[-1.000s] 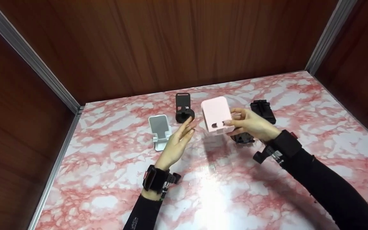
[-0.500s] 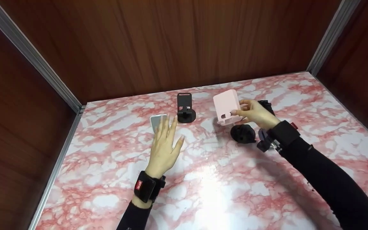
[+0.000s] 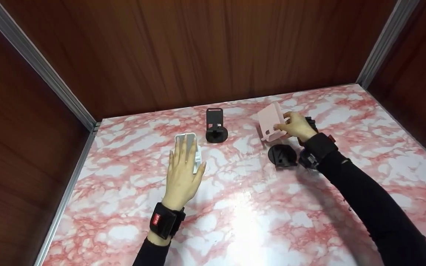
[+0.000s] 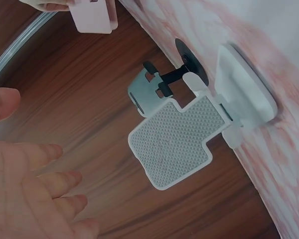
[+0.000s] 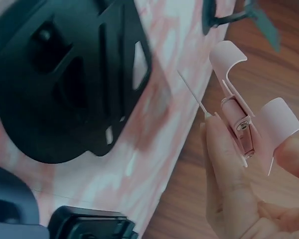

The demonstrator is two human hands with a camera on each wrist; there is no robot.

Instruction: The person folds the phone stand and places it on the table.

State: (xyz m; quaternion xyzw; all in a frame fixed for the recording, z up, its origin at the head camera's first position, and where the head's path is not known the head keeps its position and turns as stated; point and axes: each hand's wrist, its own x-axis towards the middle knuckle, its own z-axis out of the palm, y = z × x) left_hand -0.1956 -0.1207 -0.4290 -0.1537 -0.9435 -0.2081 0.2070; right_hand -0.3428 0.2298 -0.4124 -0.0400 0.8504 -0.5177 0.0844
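A right hand [image 3: 297, 126] pinches a pink folding phone stand [image 3: 269, 120] above the marbled tabletop [image 3: 131, 207], its hinge [image 5: 235, 112] visible only from the right wrist. The left hand [image 3: 180, 181], fingers straight, overlaps a white phone stand [image 4: 174, 142] from overhead; the left-wrist view shows a gap between.

Your right hand [image 3: 297, 125] pinches the pink stand [image 3: 270, 121] by its side edge; its cut-out panel extends left of the grip, tilted, curved lips lowermost. The white stand [image 4: 174, 142], well left of that grip, sits on its base, grey textured pad raised, apart from your left hand [image 3: 181, 179].
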